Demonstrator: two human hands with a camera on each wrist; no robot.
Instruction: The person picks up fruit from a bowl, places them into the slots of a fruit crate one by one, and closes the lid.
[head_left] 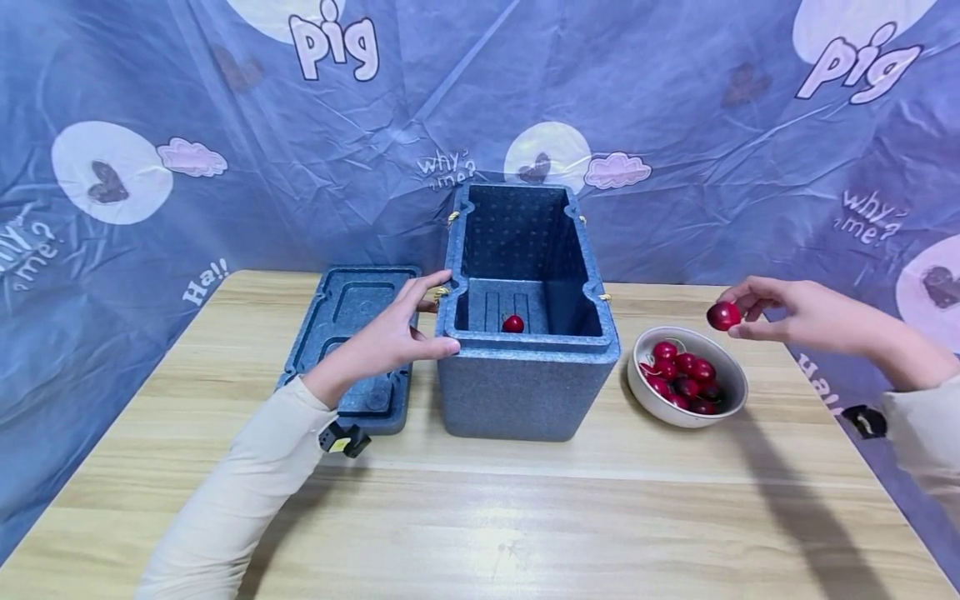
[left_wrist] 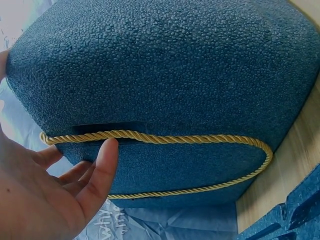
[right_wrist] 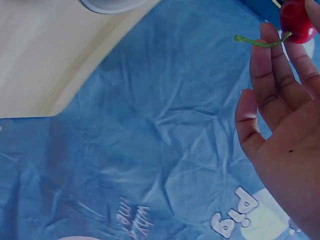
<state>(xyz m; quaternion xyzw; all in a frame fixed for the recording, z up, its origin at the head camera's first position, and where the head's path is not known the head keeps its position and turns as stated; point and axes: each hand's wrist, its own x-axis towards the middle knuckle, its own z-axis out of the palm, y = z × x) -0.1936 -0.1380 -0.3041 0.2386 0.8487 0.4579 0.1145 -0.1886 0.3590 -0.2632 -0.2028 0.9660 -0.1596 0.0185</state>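
A blue-grey foam box [head_left: 525, 398] stands lidless in the head view, with one red cherry [head_left: 513, 323] on its floor. My left hand [head_left: 375, 340] rests at the box's near left corner, its thumb and fingers spread along the rim. Close to those fingers, a gold rope [left_wrist: 200, 139] runs along the box's side in the left wrist view. My right hand [head_left: 813, 317] pinches a dark red cherry [head_left: 723, 316] above the far right rim of a white bowl [head_left: 660, 406]. A green stem [right_wrist: 262, 44] hangs from that cherry. Several cherries [head_left: 685, 364] lie in the bowl.
The box's lid [head_left: 390, 424] lies on the wooden table [head_left: 450, 525] to the left of the box, partly under my left forearm. A blue printed cloth [head_left: 420, 100] hangs behind the table. The bowl stands to the right of the box.
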